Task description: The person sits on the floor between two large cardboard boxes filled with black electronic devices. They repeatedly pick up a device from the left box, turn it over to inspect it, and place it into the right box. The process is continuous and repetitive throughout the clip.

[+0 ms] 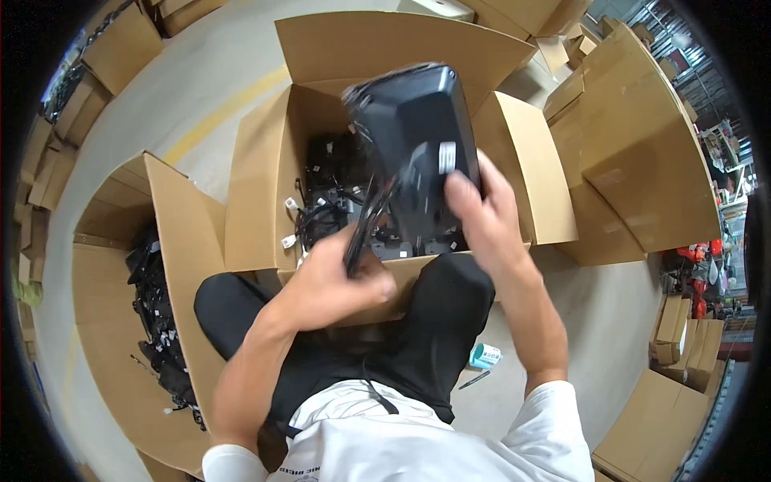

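A glossy black plastic housing (422, 104) with a small white label is held up over the open cardboard box (257, 189) in front of me. My right hand (487, 210) grips its right edge, thumb on the label side. My left hand (341, 277) is closed around a bundle of black cables (368, 229) that runs up beside the housing. Motion blurs the housing's left end and the cables, so where they join cannot be made out. Inside the box lie several black parts (329, 161) with black wires and white connectors (289, 241).
A second open carton (181, 233) at my left holds a heap of black parts (161, 321). At right stands a large cardboard box (642, 161). On the floor by my right knee lie a teal-and-white roll (485, 356) and a pen (475, 379). More cartons (658, 426) surround the area.
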Available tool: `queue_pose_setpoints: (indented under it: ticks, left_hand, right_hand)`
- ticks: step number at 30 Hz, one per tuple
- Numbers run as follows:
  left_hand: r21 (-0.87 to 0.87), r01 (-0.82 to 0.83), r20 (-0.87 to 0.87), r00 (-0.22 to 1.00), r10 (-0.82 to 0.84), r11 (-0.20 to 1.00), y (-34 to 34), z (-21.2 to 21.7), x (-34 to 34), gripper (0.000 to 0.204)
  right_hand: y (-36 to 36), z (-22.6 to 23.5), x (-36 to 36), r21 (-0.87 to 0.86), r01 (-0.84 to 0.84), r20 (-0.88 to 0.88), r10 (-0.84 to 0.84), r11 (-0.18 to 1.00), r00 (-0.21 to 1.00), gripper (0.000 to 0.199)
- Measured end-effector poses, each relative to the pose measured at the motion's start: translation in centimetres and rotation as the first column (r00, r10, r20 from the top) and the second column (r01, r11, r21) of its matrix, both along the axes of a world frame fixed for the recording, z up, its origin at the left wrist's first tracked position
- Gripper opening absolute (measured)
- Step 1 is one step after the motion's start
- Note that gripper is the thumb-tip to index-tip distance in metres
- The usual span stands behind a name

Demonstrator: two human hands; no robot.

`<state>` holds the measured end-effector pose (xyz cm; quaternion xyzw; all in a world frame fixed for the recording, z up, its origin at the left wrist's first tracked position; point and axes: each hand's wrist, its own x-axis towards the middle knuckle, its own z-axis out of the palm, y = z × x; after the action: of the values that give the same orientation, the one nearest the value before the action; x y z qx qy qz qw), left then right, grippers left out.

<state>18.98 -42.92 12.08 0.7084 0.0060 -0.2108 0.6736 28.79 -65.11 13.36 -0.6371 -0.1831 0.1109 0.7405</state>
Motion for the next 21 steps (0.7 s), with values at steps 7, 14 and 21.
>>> queue_pose_setpoints:
  ticks: [7,14,21]
  left_hand:
    - [0.811,-0.138,0.433,0.794,-0.426,0.568,0.0,-12.6,16.1,0.019]
    - [0.906,-0.203,0.422,0.478,-0.771,0.371,-0.1,-14.7,21.9,0.016]
    - [0.858,-0.403,0.513,0.655,-0.555,0.318,18.7,0.2,10.9,0.044]
  right_hand:
    - [-6.8,-14.5,12.7,-0.431,-0.268,-0.659,-0.097,0.862,0.746,0.046]
    - [-10.3,-28.8,14.6,-0.379,-0.339,-0.846,-0.174,0.861,0.505,0.052]
    - [-11.3,-33.3,16.3,-0.491,-0.516,-0.787,-0.103,0.702,0.608,0.040]
